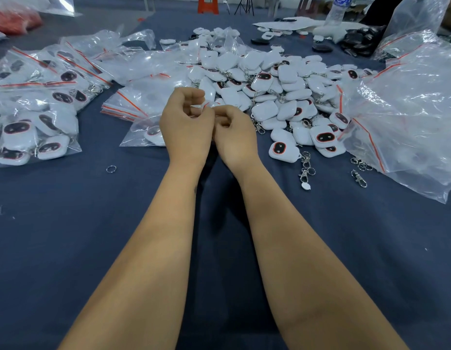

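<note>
Together, left hand (186,123) and right hand (235,133) curl in a narrow grip, apparently pinching the zip bag (141,136).

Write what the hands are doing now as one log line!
step: likely sealing small bag | left hand: pinches its top | right hand: pinches its top | inside: white keychain | nearby: keychain pile

Feed I'm getting is bright and even, soft overhead light. Only one dim shadow on the blue cloth (67,236) at centre frame. Glare on the big clear bag (408,109) at right. Fisheye bend at edges; top strip soft.
</note>
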Demonstrator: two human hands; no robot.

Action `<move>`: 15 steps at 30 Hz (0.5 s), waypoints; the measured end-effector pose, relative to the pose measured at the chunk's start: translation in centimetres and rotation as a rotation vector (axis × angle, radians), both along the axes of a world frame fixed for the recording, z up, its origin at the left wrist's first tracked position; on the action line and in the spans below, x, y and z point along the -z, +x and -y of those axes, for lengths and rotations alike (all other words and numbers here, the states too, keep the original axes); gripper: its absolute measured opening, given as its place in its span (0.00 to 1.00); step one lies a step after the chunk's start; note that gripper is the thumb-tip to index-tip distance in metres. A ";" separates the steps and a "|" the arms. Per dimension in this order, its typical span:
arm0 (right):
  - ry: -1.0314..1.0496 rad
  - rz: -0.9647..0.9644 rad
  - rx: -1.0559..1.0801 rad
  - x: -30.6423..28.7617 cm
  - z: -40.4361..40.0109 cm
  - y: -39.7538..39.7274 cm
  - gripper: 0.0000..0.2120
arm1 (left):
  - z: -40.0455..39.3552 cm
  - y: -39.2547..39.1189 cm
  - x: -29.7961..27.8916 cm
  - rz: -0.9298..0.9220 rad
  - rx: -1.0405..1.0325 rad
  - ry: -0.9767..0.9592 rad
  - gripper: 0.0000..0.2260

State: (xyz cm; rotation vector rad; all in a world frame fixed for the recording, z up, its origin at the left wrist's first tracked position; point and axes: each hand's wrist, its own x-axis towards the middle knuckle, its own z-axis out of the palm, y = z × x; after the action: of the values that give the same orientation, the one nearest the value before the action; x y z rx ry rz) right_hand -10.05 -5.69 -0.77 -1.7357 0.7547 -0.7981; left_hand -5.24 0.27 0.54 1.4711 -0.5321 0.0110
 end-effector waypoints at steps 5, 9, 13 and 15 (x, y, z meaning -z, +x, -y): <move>-0.025 -0.040 -0.146 0.2 -0.4 0.2 0.15 | 0.0 0.0 0.1 0.032 0.002 0.048 0.13; -0.051 0.032 -0.086 0.0 -0.4 0.1 0.13 | 0.0 0.1 0.1 0.029 -0.010 0.070 0.10; -0.197 -0.013 0.170 -0.4 0.3 -0.9 0.18 | 0.1 0.3 0.6 0.029 0.013 0.170 0.09; -0.260 -0.099 0.237 -0.4 1.1 -1.3 0.21 | 0.2 0.4 0.9 0.108 0.022 0.320 0.08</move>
State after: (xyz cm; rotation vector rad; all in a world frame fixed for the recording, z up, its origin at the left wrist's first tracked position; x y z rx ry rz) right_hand -11.39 -6.78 -0.32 -1.9521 0.9716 -1.0128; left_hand -4.82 0.02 -0.39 1.7839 -0.6598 -0.0128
